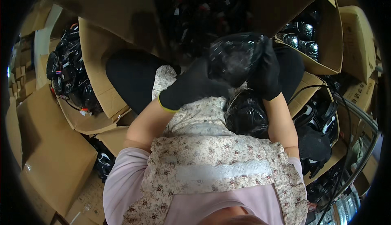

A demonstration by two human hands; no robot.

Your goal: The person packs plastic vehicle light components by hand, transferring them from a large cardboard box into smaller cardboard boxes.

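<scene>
Both my hands wear black gloves and hold up a rounded black item wrapped in clear plastic, slightly blurred, above my lap. My right hand grips its right side, fingers up along the edge. My left hand closes on its lower left, its fingertips partly hidden behind the wrap. The exact kind of item inside the shiny film cannot be made out. A second black plastic-wrapped bundle rests on my lap against the floral apron, just below my right hand.
Ahead, a large open carton holds many dark pieces in shadow. An open box at right contains shiny wrapped black items. Black wrapped goods fill a carton at left. A metal rail and a black cable run along the right.
</scene>
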